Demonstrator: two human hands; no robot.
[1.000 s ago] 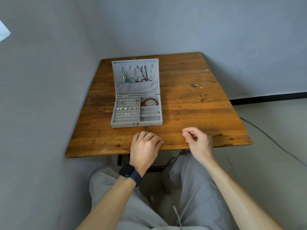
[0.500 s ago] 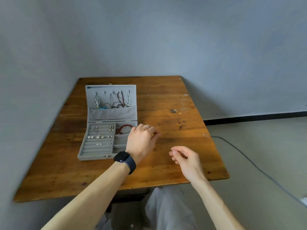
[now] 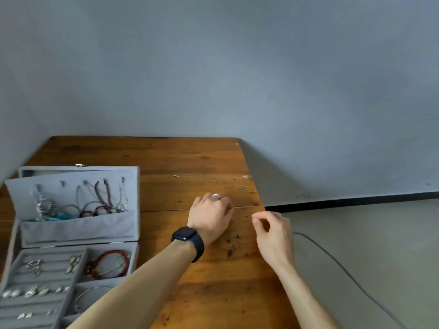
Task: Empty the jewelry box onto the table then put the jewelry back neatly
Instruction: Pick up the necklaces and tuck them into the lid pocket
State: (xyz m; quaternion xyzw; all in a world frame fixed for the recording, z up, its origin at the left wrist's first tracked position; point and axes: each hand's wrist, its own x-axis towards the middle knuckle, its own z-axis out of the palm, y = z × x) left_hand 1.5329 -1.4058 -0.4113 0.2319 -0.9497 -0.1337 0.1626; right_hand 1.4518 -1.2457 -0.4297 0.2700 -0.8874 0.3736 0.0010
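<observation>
From the head camera, the open jewelry box (image 3: 133, 231) sits at the left edge of the wooden table (image 3: 213, 281). Its lid stands upright at the far side, and necklaces (image 3: 102, 200) hang inside it. In the tray, earrings (image 3: 35, 290) fill the left rows, and a red bracelet (image 3: 109, 262) lies in a compartment on the right. Two thin chains (image 3: 211, 176) lie on the table at the far right, well apart from the box.

The left hand (image 3: 211, 214), with a ring (image 3: 216, 196) and a dark watch (image 3: 187, 236), is low over the table right of the box, its fingers curled under. I cannot tell whether it holds anything. The right hand (image 3: 270, 231) is over the table's right edge, thumb and forefinger pressed together. Anything between them is too fine to make out. A cable (image 3: 332, 257) runs along the floor on the right.
</observation>
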